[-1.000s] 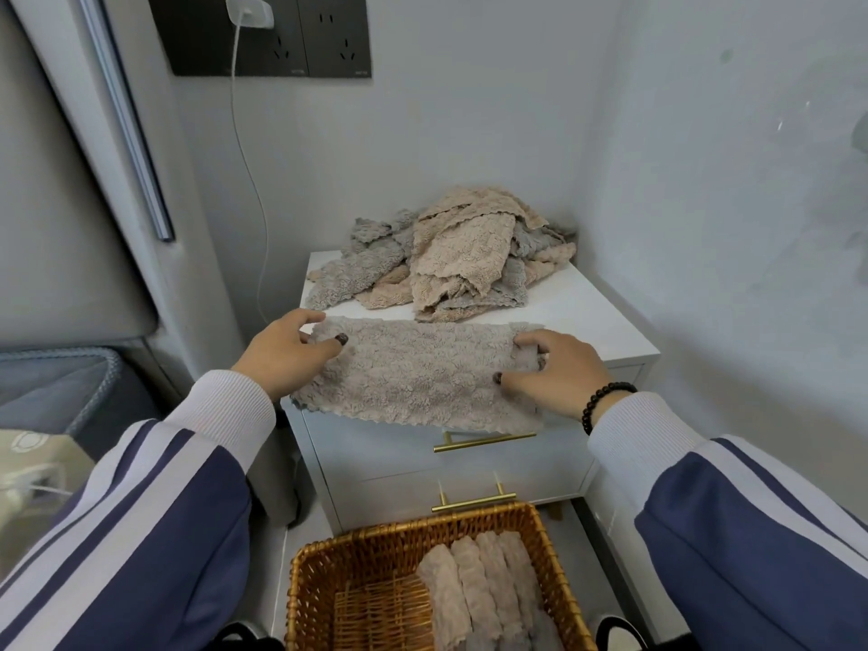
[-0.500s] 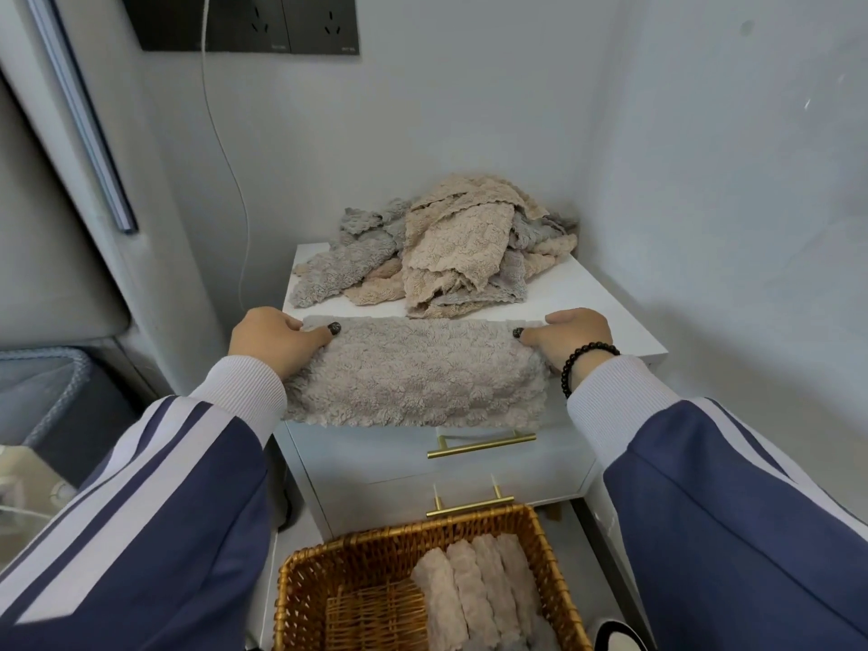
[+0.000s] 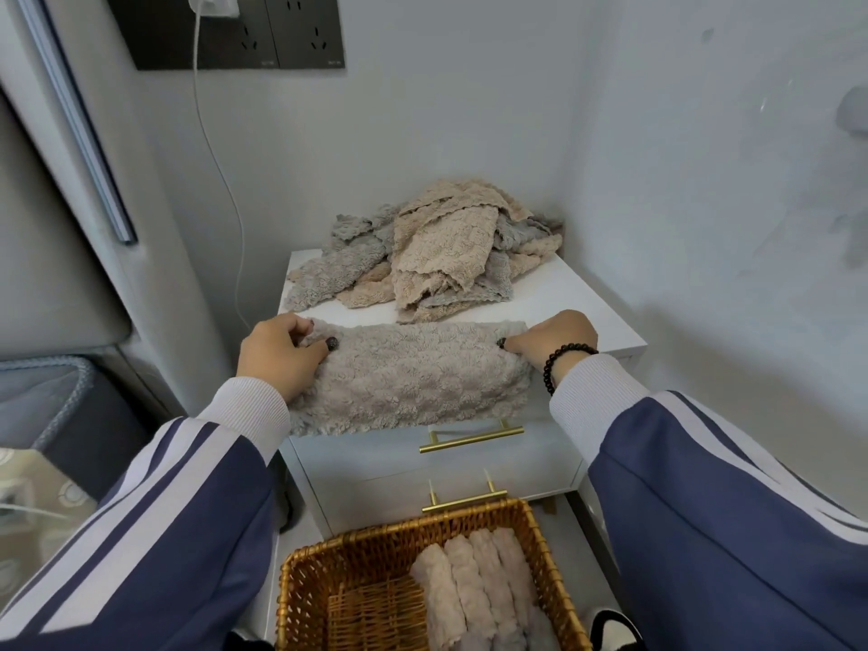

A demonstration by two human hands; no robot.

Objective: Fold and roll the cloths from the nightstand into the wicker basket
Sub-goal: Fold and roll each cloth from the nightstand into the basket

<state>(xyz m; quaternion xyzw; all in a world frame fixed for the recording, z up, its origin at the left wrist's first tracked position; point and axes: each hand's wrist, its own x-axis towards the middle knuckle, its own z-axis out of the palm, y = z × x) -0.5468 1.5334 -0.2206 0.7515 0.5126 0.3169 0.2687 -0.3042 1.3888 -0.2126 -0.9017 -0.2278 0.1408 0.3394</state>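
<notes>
A folded grey-beige fluffy cloth (image 3: 413, 378) lies across the front edge of the white nightstand (image 3: 592, 317), its lower half hanging over the drawer front. My left hand (image 3: 277, 354) grips its left end, thumb on top. My right hand (image 3: 552, 338), with a black bead bracelet, pinches its right end. Behind them sits a loose pile of beige and grey cloths (image 3: 441, 256). On the floor below stands the wicker basket (image 3: 338, 566), with several rolled cloths (image 3: 474, 589) lined up in its right half.
Walls close in behind and to the right of the nightstand. A white cable (image 3: 220, 180) hangs from a dark socket panel (image 3: 263, 30) down the wall at left. Two drawers carry gold handles (image 3: 469, 436). A grey padded bed edge (image 3: 51, 406) lies at left.
Both hands have shifted outward and toward the back edge of the cloth, and the cloth now hangs further over the nightstand's front. The view tilted slightly.
</notes>
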